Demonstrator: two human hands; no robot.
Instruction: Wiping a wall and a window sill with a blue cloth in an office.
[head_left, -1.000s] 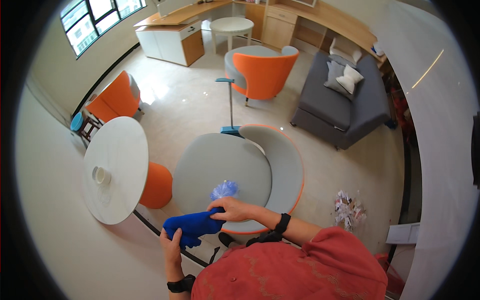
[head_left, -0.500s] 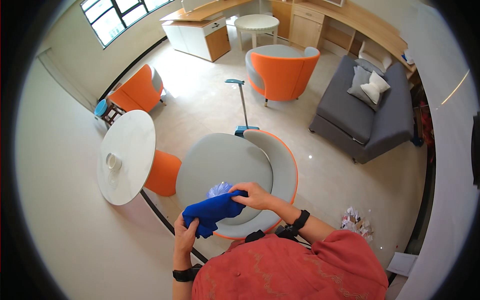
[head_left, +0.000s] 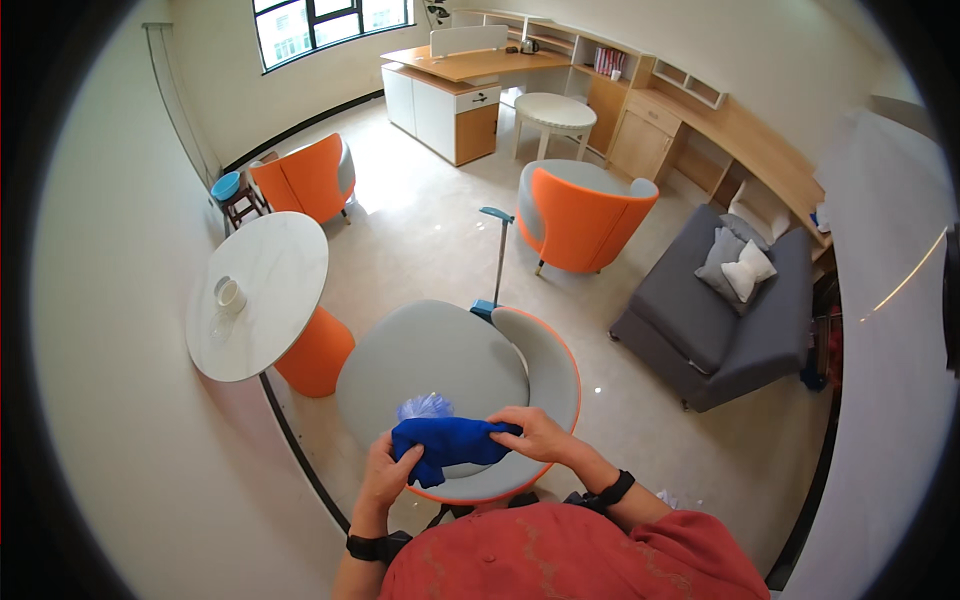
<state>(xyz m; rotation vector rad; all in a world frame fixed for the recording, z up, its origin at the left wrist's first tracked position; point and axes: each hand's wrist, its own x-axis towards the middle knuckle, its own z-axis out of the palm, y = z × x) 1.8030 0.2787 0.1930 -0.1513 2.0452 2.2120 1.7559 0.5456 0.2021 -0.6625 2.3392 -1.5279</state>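
A blue cloth (head_left: 452,442) is stretched between my two hands above the front of a grey armchair (head_left: 430,345) with orange edging. My left hand (head_left: 385,470) pinches its left end, thumb on top. At the other end, my right hand (head_left: 532,436) grips a corner between thumb and fingers. Some of the cloth sags below my left fingers. Just beyond the cloth, a clear, bluish crinkled plastic bag (head_left: 425,407) lies on the chair seat, partly hidden by the cloth.
A white round table (head_left: 262,300) with a cup (head_left: 231,295) stands at the left. Behind the chair is a long-handled dustpan (head_left: 485,308). Orange armchairs (head_left: 600,228) stand farther off, a grey sofa (head_left: 690,310) at the right, a desk (head_left: 440,110) at the back.
My view has tilted up, showing more of the far desk and window. The cloth has been drawn out more level between my hands, both still gripping it.
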